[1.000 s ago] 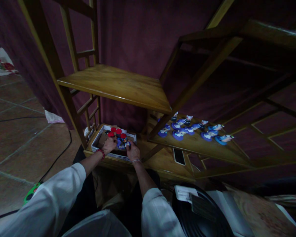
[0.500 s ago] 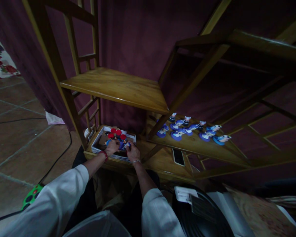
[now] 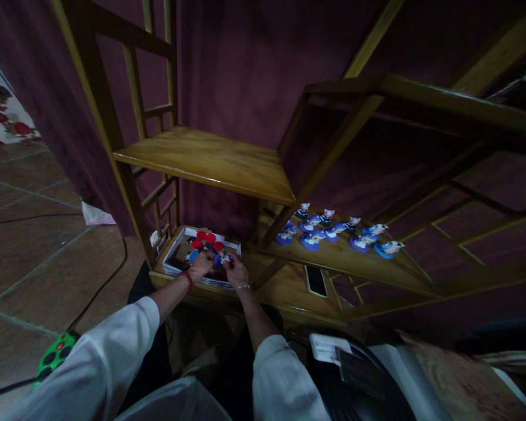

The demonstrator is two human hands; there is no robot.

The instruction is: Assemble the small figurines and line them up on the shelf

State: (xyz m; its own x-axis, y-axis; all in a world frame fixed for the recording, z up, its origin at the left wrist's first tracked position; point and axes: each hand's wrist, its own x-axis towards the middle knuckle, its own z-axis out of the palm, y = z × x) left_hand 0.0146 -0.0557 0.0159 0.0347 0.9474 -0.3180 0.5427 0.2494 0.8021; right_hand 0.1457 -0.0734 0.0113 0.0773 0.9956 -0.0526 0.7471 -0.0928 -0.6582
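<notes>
A shallow white cardboard box sits on the lower wooden shelf, holding several small figurines, some with round red parts. My left hand reaches into it, fingers bent among the figurines; whether it grips one is hidden. At the box's right end, my right hand has its fingers closed on a purple-and-white figurine. A blue figurine lies just left of my left hand.
Several purple, blue and dark figurines stand on the raised shelf to the right. A phone lies on the lower board. An upper shelf overhangs the box. A green power strip and cables lie on the floor at left.
The camera view has shifted slightly. Both hands stay at the box, with only small finger movements; the purple figurines between them sit a little differently.
</notes>
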